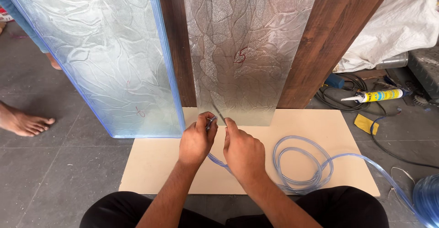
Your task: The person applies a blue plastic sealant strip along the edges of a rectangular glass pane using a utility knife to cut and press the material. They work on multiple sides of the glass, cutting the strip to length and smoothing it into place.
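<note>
Two tall panes of frosted, leaf-patterned glass (105, 59) leaned against dark brown wooden boards (329, 40) above a flat beige board (160, 164) lying on the grey floor. Coiled on that board lay a clear bluish plastic tube (297, 164), whose end ran up between both hands. The left hand (196, 139) pinched the tube end closed-fingered, while the right hand (242, 150) gripped a thin metal blade (218, 113) just at the glass's lower edge.

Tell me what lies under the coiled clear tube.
The coiled clear tube rests on a beige board, which lies on the grey tiled floor. The floor beneath the board is covered and cannot be seen.
</note>
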